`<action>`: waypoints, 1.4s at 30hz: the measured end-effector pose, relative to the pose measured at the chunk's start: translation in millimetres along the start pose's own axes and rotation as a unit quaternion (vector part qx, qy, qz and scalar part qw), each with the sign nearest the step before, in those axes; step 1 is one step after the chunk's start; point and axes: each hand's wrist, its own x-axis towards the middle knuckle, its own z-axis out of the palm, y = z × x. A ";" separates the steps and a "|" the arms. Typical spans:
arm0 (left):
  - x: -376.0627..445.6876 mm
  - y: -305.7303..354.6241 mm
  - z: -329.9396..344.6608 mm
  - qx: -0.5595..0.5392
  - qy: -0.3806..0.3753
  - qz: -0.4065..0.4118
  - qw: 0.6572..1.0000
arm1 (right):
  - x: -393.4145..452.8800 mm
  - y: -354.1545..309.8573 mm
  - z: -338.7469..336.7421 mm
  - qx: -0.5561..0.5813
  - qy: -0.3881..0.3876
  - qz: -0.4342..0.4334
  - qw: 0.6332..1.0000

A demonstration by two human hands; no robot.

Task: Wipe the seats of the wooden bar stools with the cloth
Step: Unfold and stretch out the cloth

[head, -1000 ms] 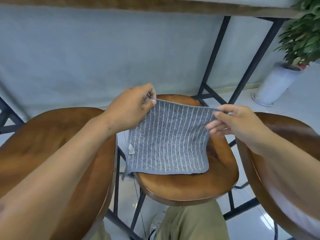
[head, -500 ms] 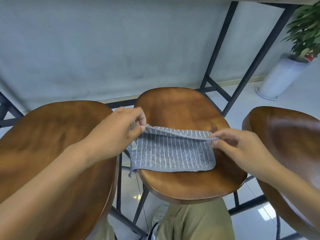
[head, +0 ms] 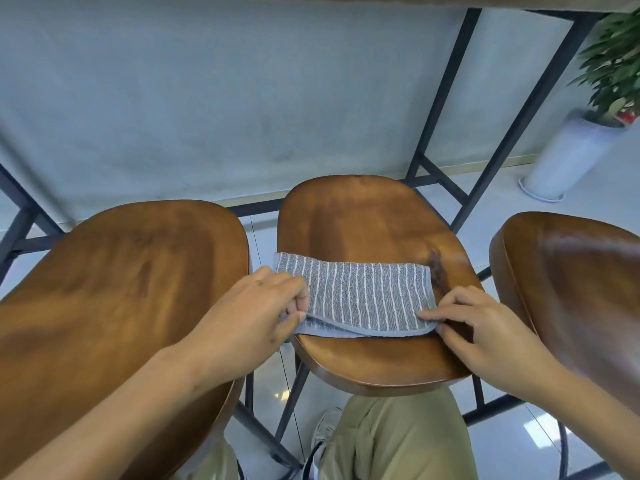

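Observation:
A grey cloth (head: 360, 296) with thin white stripes lies folded in half across the near part of the middle wooden stool seat (head: 367, 223). My left hand (head: 256, 310) pinches the cloth's near left corner. My right hand (head: 474, 323) pinches its near right corner, fingertips on the top layer. A second wooden stool seat (head: 114, 289) stands to the left, partly under my left forearm. A third stool seat (head: 568, 271) stands to the right, partly behind my right forearm.
Black metal table legs (head: 443, 95) and crossbars rise behind the stools, in front of a pale wall. A potted plant in a tall white pot (head: 571, 157) stands at the far right. My legs in khaki trousers (head: 394, 441) and a shoe show below the middle stool.
Both hands brought the cloth's top edge down and toward me, folding it in half. It now lies flat on the middle seat instead of hanging upright.

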 end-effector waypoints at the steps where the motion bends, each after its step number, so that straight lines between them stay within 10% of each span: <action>1: 0.4 0.6 -0.3 0.003 -0.006 0.002 1.000 | -0.4 -1.2 -2.3 -0.005 -0.003 0.006 1.000; 14: 58.2 -59.2 -18.6 0.065 0.055 -0.104 0.991 | 81.4 10.5 -5.2 0.002 0.074 0.088 0.993; 32: 50.6 -36.3 -27.4 -0.020 0.032 -0.130 0.991 | 101.3 6.3 -34.7 0.010 -0.193 0.062 0.979; 42: -38.5 44.3 -80.8 0.006 0.126 -0.128 0.984 | 35.5 -48.0 -101.4 0.034 -0.100 -0.042 0.994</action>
